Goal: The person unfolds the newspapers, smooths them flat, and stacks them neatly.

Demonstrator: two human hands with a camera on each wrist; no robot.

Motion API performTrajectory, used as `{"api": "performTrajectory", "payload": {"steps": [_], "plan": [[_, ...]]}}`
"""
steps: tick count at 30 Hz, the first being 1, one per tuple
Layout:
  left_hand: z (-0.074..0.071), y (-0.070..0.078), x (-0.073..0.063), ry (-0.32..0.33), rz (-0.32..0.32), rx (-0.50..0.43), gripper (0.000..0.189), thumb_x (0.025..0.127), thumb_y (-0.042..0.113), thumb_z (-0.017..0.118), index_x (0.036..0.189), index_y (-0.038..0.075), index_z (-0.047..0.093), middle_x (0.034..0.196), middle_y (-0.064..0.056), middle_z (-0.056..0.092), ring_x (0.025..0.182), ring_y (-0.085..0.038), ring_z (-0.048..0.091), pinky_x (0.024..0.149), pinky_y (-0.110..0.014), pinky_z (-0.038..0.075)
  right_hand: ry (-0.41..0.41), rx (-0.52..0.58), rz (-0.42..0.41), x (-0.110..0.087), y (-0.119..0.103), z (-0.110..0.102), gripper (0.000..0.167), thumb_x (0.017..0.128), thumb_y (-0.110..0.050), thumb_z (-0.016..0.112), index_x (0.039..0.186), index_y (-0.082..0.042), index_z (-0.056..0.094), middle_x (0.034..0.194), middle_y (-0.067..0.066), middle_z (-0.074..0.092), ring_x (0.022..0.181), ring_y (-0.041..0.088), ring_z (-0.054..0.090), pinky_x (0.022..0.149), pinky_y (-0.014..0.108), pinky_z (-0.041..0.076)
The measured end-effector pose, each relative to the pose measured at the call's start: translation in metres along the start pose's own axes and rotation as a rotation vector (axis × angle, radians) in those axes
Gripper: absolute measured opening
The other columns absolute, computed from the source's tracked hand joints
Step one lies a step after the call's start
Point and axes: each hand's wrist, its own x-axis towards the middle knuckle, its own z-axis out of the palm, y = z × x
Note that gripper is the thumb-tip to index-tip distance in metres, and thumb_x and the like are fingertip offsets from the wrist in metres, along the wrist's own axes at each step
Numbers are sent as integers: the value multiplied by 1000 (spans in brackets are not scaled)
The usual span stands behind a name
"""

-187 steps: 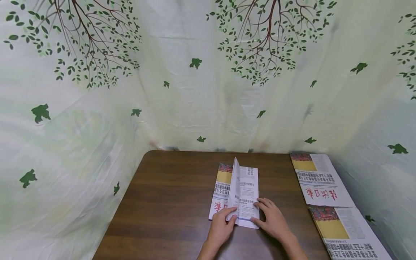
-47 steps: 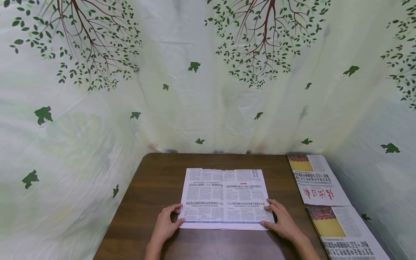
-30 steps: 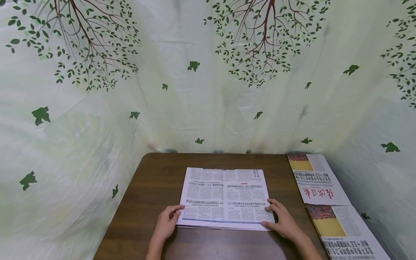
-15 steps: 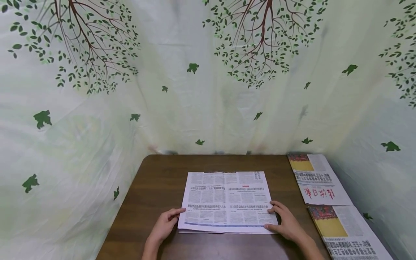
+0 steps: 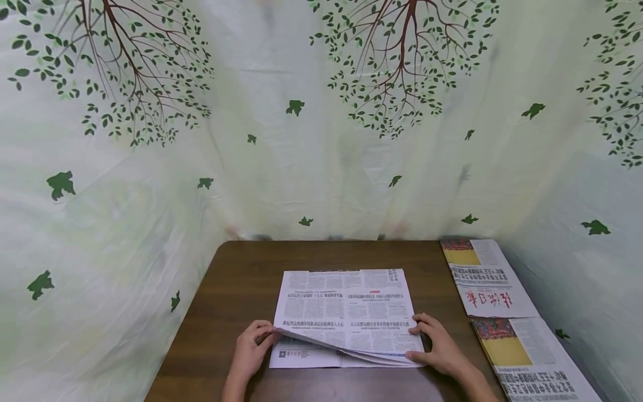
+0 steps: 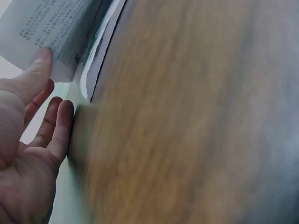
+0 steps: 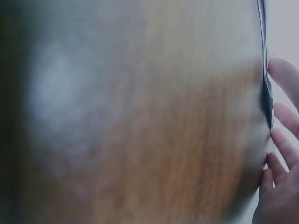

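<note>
A newspaper (image 5: 346,301) lies spread on the brown table, its near-left part lifted off the pages below. At that raised left edge, my left hand (image 5: 249,347) pinches the upper sheets between thumb and fingers. In the left wrist view, the thumb of the left hand (image 6: 30,116) lies against a printed page (image 6: 51,32), and the other fingers are behind or below it. My right hand (image 5: 438,345) rests at the newspaper's lower right edge, thumb and fingertips on the paper. The right wrist view has the fingers of the right hand (image 7: 282,149) along the paper's edge (image 7: 265,74).
Two folded newspapers lie along the table's right side: one farther back (image 5: 487,279) and one nearer (image 5: 532,357), partly cut off by the frame. The wooden table (image 5: 211,312) is bordered by a white curtain (image 5: 341,184) printed with trees and leaves.
Earlier the paper was half folded; it was then opened out flat. Since then my left hand has lifted its left edge, exposing a lower page. The right hand has stayed at the right edge.
</note>
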Motion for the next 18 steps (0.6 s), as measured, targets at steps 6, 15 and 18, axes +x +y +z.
{"api": "performTrajectory", "payload": {"steps": [6,15,18], "plan": [[1,-4,-2,3,38,-28,19,85,5,82,91,23,79,115,2,73,105,-11,69,85,-17,57,22,31,-55,-4,2,2,31,82,-38,86,106,-26,71,143,12,58,142,50,41,109,70,36],[3,-7,-4,24,0,-17,15,88,12,80,98,23,79,101,4,79,96,-1,70,84,-16,56,72,181,-146,-10,3,2,42,88,6,67,120,-22,71,142,15,59,139,50,36,109,11,19],[2,-9,-5,32,-43,-69,8,90,15,79,96,20,78,102,1,79,97,0,69,83,-13,55,54,227,-127,-10,3,0,56,84,12,66,128,-22,68,148,15,54,139,48,37,106,8,23]]}}
